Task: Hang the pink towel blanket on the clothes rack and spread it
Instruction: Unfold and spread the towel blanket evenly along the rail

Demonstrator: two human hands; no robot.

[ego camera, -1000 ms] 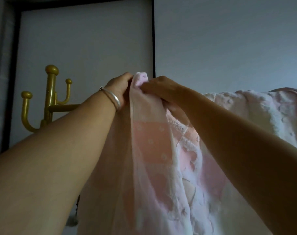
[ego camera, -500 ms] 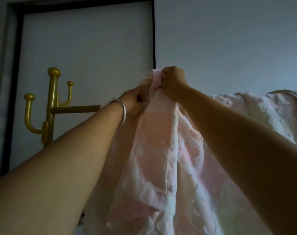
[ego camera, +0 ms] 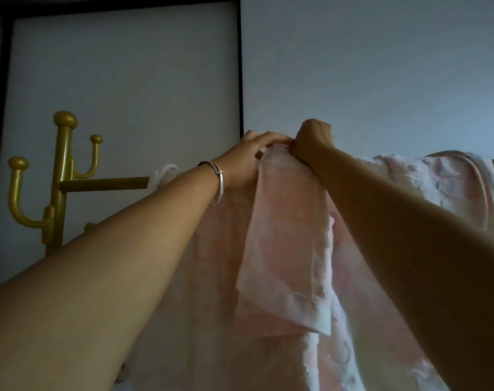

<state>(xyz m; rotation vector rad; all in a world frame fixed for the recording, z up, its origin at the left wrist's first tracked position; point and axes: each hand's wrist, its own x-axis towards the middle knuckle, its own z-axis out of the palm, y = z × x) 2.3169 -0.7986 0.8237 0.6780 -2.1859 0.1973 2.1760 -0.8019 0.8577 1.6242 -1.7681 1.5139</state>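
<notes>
Left hand (ego camera: pixel 244 162): raised to the rail, fingers curved over the top edge of the cloth and pinching it; a silver bangle (ego camera: pixel 218 182) is worn at the wrist.
Right hand (ego camera: pixel 310 141): closed into a fist, a gathered fold of the cloth is gripped just beside the left hand's fingertips, the two hands touching or nearly so.
Pink towel blanket (ego camera: pixel 288 249): draped over the rail; a folded flap is hung directly below both hands, more cloth is spread along the rail to the right of the right hand, and a small bunched corner is seen left of the left wrist.
Clothes rack (ego camera: pixel 62 179): gold-coloured; an upright post with knobbed hooks is placed well to the left of the left hand, and a horizontal rail (ego camera: pixel 104 183) is run from it under the cloth.
Background: a pale wall and a dark-framed panel (ego camera: pixel 121 74) are seen behind the hands.
Writing: no readable brand, label or text is shown.
</notes>
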